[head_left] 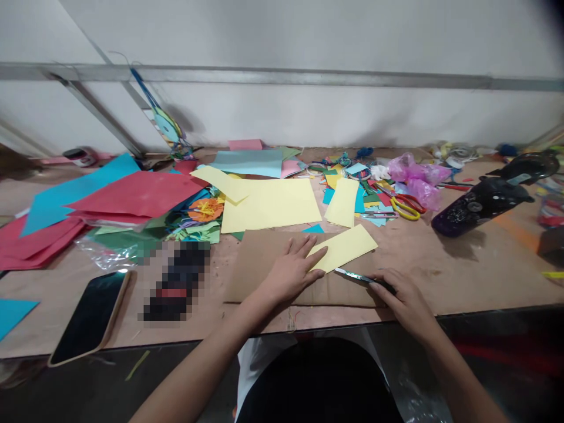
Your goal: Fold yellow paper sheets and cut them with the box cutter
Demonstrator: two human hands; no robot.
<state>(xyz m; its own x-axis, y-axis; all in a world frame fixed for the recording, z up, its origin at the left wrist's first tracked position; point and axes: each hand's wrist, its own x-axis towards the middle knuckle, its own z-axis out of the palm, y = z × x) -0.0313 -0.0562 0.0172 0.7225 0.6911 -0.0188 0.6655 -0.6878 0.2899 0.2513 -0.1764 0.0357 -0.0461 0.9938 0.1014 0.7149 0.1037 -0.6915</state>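
Thumb and fingers of the right hand [406, 296] pinch a cutter [355, 275], its blade aimed toward ten o'clock, the tip just beside the near edge of a yellow paper strip [348, 248]. That strip lies at ten o'clock from the grip, mostly over a cardboard sheet [255, 258], its long axis running from eight to two o'clock. Nearer to it, the left hand [291, 271], fingers spread, touches its eight-o'clock end.

The person wears a black garment [319, 382] (white cloth [252, 361] beside it), forearms [211, 367] bare.
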